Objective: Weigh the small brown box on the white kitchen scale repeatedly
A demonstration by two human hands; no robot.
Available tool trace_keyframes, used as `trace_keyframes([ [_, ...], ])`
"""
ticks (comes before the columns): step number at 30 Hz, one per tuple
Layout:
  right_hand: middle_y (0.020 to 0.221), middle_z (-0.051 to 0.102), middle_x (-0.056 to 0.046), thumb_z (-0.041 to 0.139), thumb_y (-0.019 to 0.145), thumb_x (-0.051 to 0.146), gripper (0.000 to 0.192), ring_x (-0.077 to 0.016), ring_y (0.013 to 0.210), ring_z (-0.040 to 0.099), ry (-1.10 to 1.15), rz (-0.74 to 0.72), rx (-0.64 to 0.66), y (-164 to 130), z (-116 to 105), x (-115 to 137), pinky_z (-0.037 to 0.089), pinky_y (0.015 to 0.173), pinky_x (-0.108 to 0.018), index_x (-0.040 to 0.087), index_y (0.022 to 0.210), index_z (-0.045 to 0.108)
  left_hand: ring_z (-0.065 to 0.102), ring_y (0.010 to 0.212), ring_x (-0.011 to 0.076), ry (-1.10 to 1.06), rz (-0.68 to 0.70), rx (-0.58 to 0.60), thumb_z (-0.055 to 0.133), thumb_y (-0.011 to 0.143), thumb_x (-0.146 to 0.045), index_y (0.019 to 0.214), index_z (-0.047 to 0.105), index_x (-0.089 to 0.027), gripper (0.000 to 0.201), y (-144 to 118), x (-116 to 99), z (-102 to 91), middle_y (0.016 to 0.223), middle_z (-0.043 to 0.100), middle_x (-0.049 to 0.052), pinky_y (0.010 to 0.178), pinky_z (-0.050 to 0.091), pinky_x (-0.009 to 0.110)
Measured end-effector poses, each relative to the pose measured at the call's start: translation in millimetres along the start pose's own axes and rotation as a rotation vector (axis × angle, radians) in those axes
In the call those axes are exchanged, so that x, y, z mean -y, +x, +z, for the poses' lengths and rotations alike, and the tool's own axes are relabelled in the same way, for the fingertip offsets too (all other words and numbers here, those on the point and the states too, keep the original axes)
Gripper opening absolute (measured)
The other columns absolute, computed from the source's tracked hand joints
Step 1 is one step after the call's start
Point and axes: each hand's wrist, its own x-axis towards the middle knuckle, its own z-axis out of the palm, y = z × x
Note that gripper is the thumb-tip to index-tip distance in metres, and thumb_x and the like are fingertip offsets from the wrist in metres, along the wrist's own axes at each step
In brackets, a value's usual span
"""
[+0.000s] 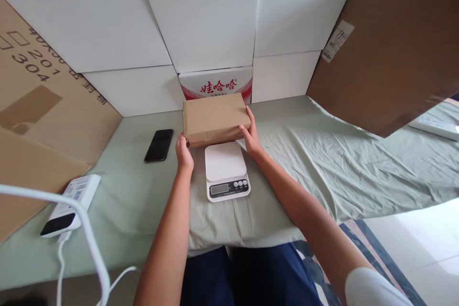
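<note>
A brown cardboard box (215, 117) is gripped at both near corners. My left hand (184, 152) holds its left near corner and my right hand (250, 135) holds its right side. The box sits just behind a small white kitchen scale (225, 169) with a display and buttons at its front. I cannot tell whether the box rests on the cloth or hangs just above it.
A black phone (159, 145) lies left of the box. A white power bank (71, 204) with cable sits at the near left. White cartons (204, 26) and brown cardboard sheets (390, 43) wall the grey-green cloth (340, 167). A red-printed carton (217, 85) stands behind the box.
</note>
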Motion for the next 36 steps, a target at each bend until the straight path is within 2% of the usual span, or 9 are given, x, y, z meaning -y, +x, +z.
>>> trace_keyframes([
  [6, 0.175, 0.035, -0.001, 0.061, 0.086, 0.074, 0.088, -0.0270, 0.166, 0.023, 0.029, 0.104, -0.015, -3, 2, -25, 0.012, 0.139, -0.051, 0.033, 0.161, 0.037, 0.068, 0.126, 0.0295, 0.003, -0.109, 0.068, 0.058, 0.081, -0.084, 0.112, 0.071, -0.019, 0.073, 0, 23, -2.0, 0.123, 0.074, 0.017, 0.101, 0.056, 0.040],
  [11, 0.176, 0.031, 0.000, 0.060, 0.086, 0.075, 0.087, -0.0258, 0.166, 0.024, 0.052, 0.173, -0.075, 4, -13, -30, 0.020, 0.136, -0.055, 0.037, 0.161, 0.034, 0.063, 0.136, 0.0318, 0.063, -0.152, -0.003, 0.055, 0.085, -0.080, 0.115, 0.073, -0.018, 0.071, 10, 15, -14.9, 0.137, 0.070, 0.020, 0.108, 0.053, 0.045],
  [14, 0.177, 0.030, 0.001, 0.060, 0.085, 0.075, 0.088, -0.0257, 0.165, 0.027, 0.081, 0.243, -0.161, 6, -26, -34, 0.027, 0.132, -0.060, 0.043, 0.161, 0.030, 0.066, 0.132, 0.0308, 0.079, -0.162, -0.064, 0.057, 0.087, -0.073, 0.119, 0.071, -0.019, 0.064, 18, 8, -28.2, 0.140, 0.068, 0.021, 0.103, 0.055, 0.043],
  [16, 0.177, 0.030, 0.001, 0.062, 0.084, 0.074, 0.087, -0.0260, 0.164, 0.031, 0.095, 0.275, -0.188, 5, -31, -36, 0.029, 0.131, -0.062, 0.044, 0.160, 0.031, 0.069, 0.127, 0.0300, 0.058, -0.190, -0.066, 0.057, 0.088, -0.070, 0.120, 0.070, -0.019, 0.062, 19, 4, -30.9, 0.136, 0.070, 0.020, 0.098, 0.056, 0.041],
  [19, 0.173, 0.037, 0.001, 0.062, 0.084, 0.074, 0.083, -0.0245, 0.162, 0.034, 0.116, 0.301, -0.135, 2, -28, -35, 0.030, 0.131, -0.059, 0.042, 0.157, 0.038, 0.069, 0.127, 0.0302, 0.029, -0.193, -0.007, 0.059, 0.087, -0.070, 0.120, 0.072, -0.020, 0.061, 14, 3, -23.2, 0.132, 0.073, 0.019, 0.096, 0.056, 0.041],
  [23, 0.169, 0.044, 0.000, 0.060, 0.087, 0.071, 0.079, -0.0237, 0.162, 0.034, 0.104, 0.261, -0.031, -3, -16, -28, 0.027, 0.135, -0.053, 0.038, 0.157, 0.043, 0.063, 0.135, 0.0302, 0.012, -0.127, 0.100, 0.065, 0.081, -0.074, 0.116, 0.073, -0.020, 0.065, 3, 5, -7.7, 0.139, 0.070, 0.018, 0.102, 0.054, 0.039],
  [30, 0.176, 0.033, 0.002, 0.061, 0.086, 0.075, 0.091, -0.0260, 0.168, 0.019, 0.023, 0.171, 0.048, -8, -8, -22, 0.009, 0.140, -0.049, 0.034, 0.163, 0.033, 0.060, 0.140, 0.0299, 0.007, -0.120, 0.157, 0.068, 0.082, -0.072, 0.118, 0.072, -0.021, 0.062, -3, 7, -4.6, 0.137, 0.070, 0.016, 0.111, 0.050, 0.040],
  [33, 0.177, 0.030, 0.001, 0.059, 0.088, 0.076, 0.092, -0.0269, 0.168, 0.017, -0.008, 0.124, 0.033, -8, -7, -21, 0.008, 0.140, -0.051, 0.034, 0.164, 0.029, 0.059, 0.140, 0.0297, -0.002, -0.096, 0.222, 0.069, 0.083, -0.072, 0.119, 0.071, -0.022, 0.062, -5, 0, -2.9, 0.136, 0.070, 0.016, 0.114, 0.048, 0.040],
  [36, 0.177, 0.027, -0.001, 0.057, 0.090, 0.076, 0.091, -0.0281, 0.167, 0.019, -0.031, 0.061, 0.015, -8, -8, -8, 0.011, 0.139, -0.051, 0.034, 0.165, 0.027, 0.059, 0.140, 0.0303, 0.026, -0.002, 0.249, 0.067, 0.084, -0.073, 0.119, 0.071, -0.022, 0.062, -9, -15, -1.1, 0.133, 0.071, 0.016, 0.115, 0.047, 0.041],
])
